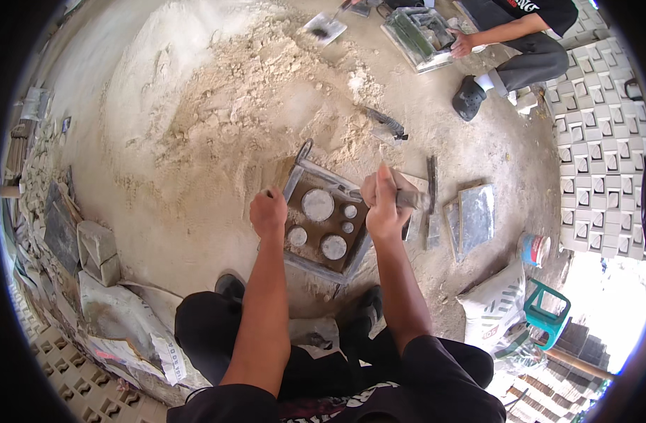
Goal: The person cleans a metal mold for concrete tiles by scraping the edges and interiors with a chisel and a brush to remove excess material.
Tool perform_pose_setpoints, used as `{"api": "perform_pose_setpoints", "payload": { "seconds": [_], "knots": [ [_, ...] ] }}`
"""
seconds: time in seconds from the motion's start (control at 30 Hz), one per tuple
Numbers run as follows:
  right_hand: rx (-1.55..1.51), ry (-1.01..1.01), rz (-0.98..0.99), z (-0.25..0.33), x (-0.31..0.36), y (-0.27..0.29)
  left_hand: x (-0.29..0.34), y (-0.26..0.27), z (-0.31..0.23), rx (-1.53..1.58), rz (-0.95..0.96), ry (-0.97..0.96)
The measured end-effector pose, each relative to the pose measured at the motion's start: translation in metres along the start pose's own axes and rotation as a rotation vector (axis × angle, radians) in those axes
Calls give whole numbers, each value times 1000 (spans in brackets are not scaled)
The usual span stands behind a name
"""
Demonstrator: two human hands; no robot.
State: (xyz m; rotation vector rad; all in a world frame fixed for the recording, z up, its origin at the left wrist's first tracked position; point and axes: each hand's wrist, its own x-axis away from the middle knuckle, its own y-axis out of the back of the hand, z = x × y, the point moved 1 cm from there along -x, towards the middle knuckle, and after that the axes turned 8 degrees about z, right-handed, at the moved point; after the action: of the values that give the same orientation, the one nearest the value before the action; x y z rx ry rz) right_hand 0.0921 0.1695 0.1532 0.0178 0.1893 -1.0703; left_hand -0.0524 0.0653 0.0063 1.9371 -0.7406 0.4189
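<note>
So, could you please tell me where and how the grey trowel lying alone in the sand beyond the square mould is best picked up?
Probably by its dark handle end, the lower right part of the trowel, coming from above and from the right. It lies flat on the sand pile with its blade pointing up-left, so the handle is the thicker, raised part. Both hands, left hand and right hand, are busy at the mould.

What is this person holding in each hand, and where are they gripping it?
The right hand is closed around the handle end of a flat metal tool. The left hand is a fist; what it holds cannot be told.
</note>
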Motion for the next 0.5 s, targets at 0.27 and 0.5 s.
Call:
{"api": "perform_pose_setpoints", "payload": {
  "seconds": [0.27, 0.5],
  "knots": [
    [-20, -40, -168, -8, 16, 4, 3, 1, -5, 20, -3, -13],
    [137, -40, 62, -7, 2, 13, 1, 1, -4, -8, 7, -10]
  ]
}}
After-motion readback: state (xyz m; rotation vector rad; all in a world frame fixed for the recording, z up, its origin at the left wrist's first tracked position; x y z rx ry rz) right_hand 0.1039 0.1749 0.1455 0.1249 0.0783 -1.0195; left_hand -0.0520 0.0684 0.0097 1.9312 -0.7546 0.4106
